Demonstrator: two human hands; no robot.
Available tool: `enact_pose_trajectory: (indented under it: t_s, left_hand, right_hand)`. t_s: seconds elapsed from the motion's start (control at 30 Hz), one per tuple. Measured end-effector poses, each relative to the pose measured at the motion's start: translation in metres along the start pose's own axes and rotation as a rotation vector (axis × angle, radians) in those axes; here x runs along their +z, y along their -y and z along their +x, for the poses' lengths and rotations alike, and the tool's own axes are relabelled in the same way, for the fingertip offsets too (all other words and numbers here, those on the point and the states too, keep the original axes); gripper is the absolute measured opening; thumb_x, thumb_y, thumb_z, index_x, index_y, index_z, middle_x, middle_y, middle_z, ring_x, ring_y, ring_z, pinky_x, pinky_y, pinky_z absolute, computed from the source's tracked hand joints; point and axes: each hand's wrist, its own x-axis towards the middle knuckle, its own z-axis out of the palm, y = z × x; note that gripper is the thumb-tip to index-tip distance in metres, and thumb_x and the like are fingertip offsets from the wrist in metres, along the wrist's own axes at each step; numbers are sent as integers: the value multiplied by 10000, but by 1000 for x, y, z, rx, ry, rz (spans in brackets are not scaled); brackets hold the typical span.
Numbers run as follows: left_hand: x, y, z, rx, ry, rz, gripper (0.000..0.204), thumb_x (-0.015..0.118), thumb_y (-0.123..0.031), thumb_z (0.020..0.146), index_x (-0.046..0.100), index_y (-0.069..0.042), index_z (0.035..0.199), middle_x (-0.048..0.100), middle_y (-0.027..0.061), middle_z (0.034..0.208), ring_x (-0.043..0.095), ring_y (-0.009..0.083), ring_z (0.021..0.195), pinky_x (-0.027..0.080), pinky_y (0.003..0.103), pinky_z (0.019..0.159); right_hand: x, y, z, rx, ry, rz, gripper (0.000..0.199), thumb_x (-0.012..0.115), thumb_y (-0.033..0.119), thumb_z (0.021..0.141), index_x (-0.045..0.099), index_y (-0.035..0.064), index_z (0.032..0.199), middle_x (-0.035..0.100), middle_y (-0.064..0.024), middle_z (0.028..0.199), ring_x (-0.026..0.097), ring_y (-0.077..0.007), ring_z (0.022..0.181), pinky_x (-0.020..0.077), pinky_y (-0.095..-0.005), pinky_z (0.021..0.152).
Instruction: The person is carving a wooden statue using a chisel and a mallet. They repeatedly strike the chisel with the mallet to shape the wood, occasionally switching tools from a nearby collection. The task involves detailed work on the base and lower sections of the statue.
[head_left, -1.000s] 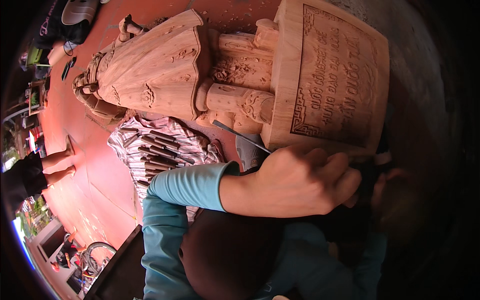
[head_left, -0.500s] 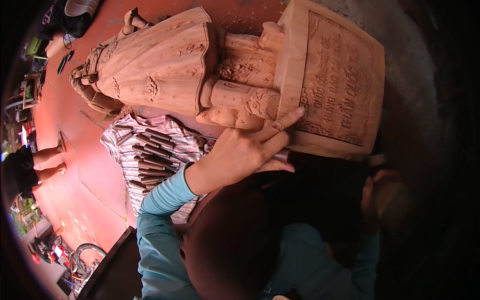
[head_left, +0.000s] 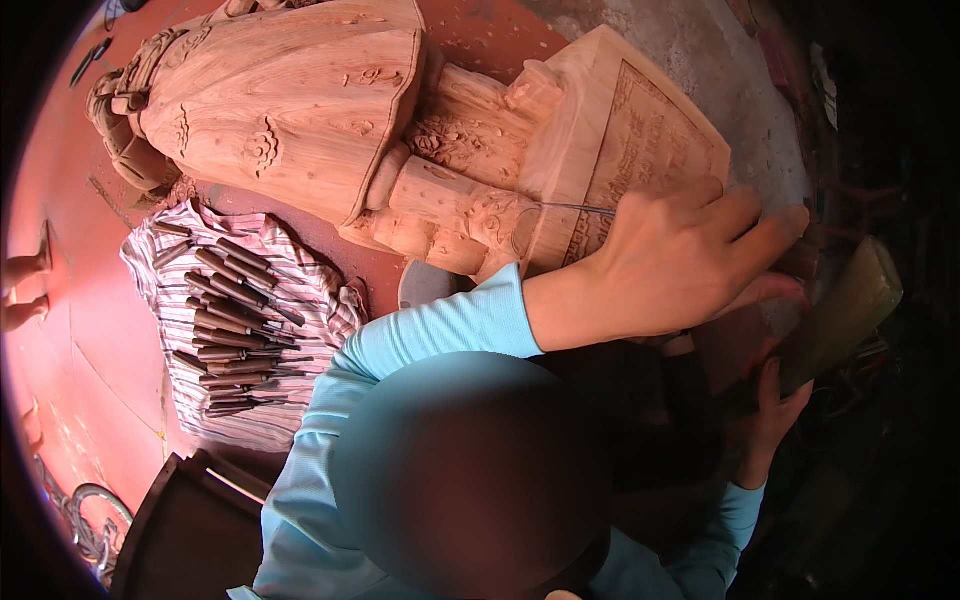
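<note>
A large carved wooden statue (head_left: 290, 110) of a robed figure lies on its side, its boots against a block-shaped base. Over the lettered panel (head_left: 645, 140) of that base reaches my left hand (head_left: 690, 250). Its fingers are wrapped round a chisel (head_left: 578, 208), whose thin metal shaft points left across the base's edge by the boots; the handle is hidden in the hand. Lower right, in shadow, my right hand (head_left: 780, 415) grips a thick, pale club-like mallet (head_left: 845, 310), apart from the chisel. Part of that grip is too dark to make out.
Left of my left arm, a striped cloth (head_left: 150, 262) carries several dark-handled chisels (head_left: 230, 300). A grey rounded object (head_left: 428, 285) sits beneath the statue's boots. Another person's bare feet (head_left: 28, 290) are at the far left. A dark curved panel (head_left: 180, 530) and a bicycle wheel (head_left: 100, 510) lie lower left.
My left hand has left the panel's lower left corner and moved right, and the chisel shaft now shows. My right hand and the mallet have come into clearer sight. The view has shifted.
</note>
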Motion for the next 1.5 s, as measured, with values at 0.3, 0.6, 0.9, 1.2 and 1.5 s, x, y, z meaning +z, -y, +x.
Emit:
enact_pose_trajectory:
  t_s: [0.3, 0.6, 0.9, 1.2, 1.5]
  left_hand:
    - [10, 9, 4, -51, -209, -5, 413, 765, -279, 644, 624, -146, 1009, 489, -18, 735, 523, 165, 617, 420, 277, 471]
    - [9, 15, 9, -54, -271, 0, 429, 761, -281, 657, 613, -142, 1035, 498, -14, 741, 526, 164, 601, 422, 281, 470]
    - [7, 16, 9, -57, -300, -15, 437, 761, -267, 649, 612, -148, 1042, 497, -14, 748, 532, 166, 609, 435, 281, 488]
    - [2, 27, 19, -123, -399, -108, 454, 753, -154, 688, 594, -109, 1111, 510, 40, 780, 551, 225, 652, 446, 330, 533]
    - [-5, 33, 22, -176, -451, -158, 435, 736, -101, 725, 598, -90, 1137, 547, 58, 817, 564, 252, 698, 450, 353, 576]
  right_hand:
    - [-5, 35, 28, 28, 16, -352, 234, 638, 24, 848, 518, 11, 1049, 549, -26, 882, 509, -86, 758, 428, -231, 687]
    - [-2, 46, 36, -7, 33, -405, 236, 661, -17, 825, 546, 6, 1029, 546, -24, 904, 503, -96, 807, 421, -236, 745]
    - [2, 54, 42, -40, 50, -390, 229, 685, 25, 835, 558, -7, 1024, 560, -34, 915, 506, -98, 794, 422, -235, 744]
    - [13, 78, 65, -116, 32, -436, 201, 669, 9, 852, 556, -7, 1017, 572, -41, 873, 526, -81, 723, 442, -226, 636]
    - [19, 97, 100, -335, 70, -684, 341, 643, 13, 879, 525, 3, 1199, 580, -20, 931, 543, -85, 845, 457, -221, 754]
